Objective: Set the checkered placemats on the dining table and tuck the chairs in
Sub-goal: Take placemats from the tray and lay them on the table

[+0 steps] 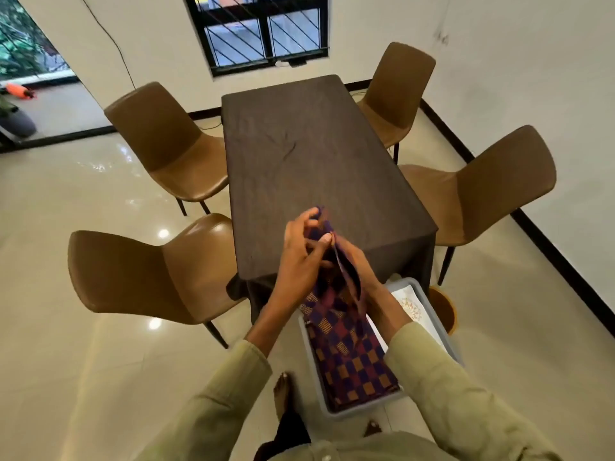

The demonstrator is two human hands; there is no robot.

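Note:
A checkered placemat (327, 296) in purple, maroon and orange hangs lifted over the table's near end. My left hand (301, 251) pinches its upper edge, and my right hand (357, 261) holds it from the right, partly hidden behind the cloth. More checkered placemats (356, 364) lie stacked in a grey bin (319, 390) on the floor. The dining table (299, 154) has a dark brown cloth. Brown chairs stand pulled out: near left (139, 277), far left (166, 144), far right (399, 91), near right (492, 184).
White patterned cloths (412, 307) lie in the bin's right side. A round wooden stool (444, 309) stands behind the bin. My bare feet (283, 390) are on the glossy tile floor. A window is behind the table, a doorway at far left.

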